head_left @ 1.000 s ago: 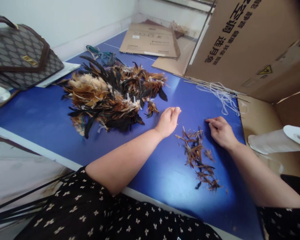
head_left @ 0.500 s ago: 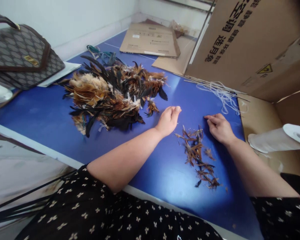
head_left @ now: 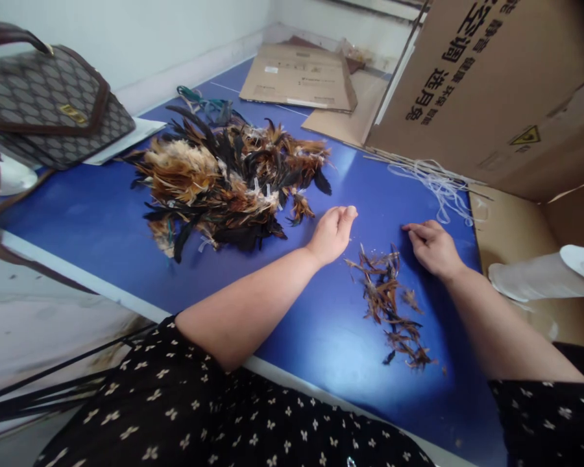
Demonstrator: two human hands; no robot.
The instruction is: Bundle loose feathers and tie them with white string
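Between the left hand [head_left: 333, 232] and the right hand [head_left: 435, 250], I have an open lane over the bare desk [head_left: 372, 194]. The far end of this lane terminates at the upright cardboard box [head_left: 457, 97]; tangled white cord [head_left: 435, 185] obstructs its far right corner. Loose small feathers [head_left: 387, 295] obstruct the near end. A second open strip lies between these and the left forearm [head_left: 253, 301]. Leftward travel from the left hand meets the large feather pile [head_left: 224, 181]. The white spool [head_left: 530, 275] limits clearance outboard of the right forearm [head_left: 501, 324].
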